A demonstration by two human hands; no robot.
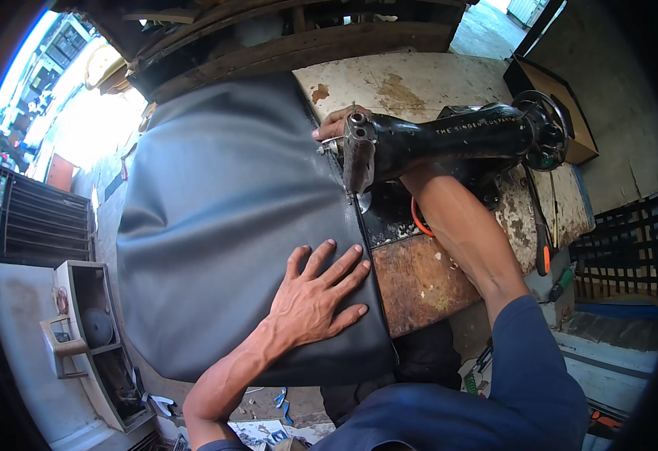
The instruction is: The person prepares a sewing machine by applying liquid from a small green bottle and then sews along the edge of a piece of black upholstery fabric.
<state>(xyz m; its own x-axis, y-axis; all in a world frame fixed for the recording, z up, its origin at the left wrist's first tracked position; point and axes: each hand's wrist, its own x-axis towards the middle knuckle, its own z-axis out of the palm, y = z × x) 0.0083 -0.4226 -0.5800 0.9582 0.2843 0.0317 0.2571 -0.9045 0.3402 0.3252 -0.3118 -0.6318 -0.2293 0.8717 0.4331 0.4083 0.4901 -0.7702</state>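
Note:
A large sheet of black leatherette [216, 195] lies under the needle end of a black sewing machine [449, 139], its right edge running beneath the presser foot. My left hand [318, 297] rests flat on the sheet near that edge, fingers spread, with nothing in its grasp. Passing under the machine's arm, my right forearm reaches to the far side of the needle. There the fingers of my right hand [334, 122] show in part, curled at the sheet's far right edge; the machine head hides the rest of that hand.
The worn wooden table [419, 282] carries the machine. Scissors with orange-tipped handles [543, 255] lie at its right side, with a green-handled tool [563, 282] close by. An open cardboard box [554, 98] stands behind the handwheel. A white cabinet [92, 331] is at left.

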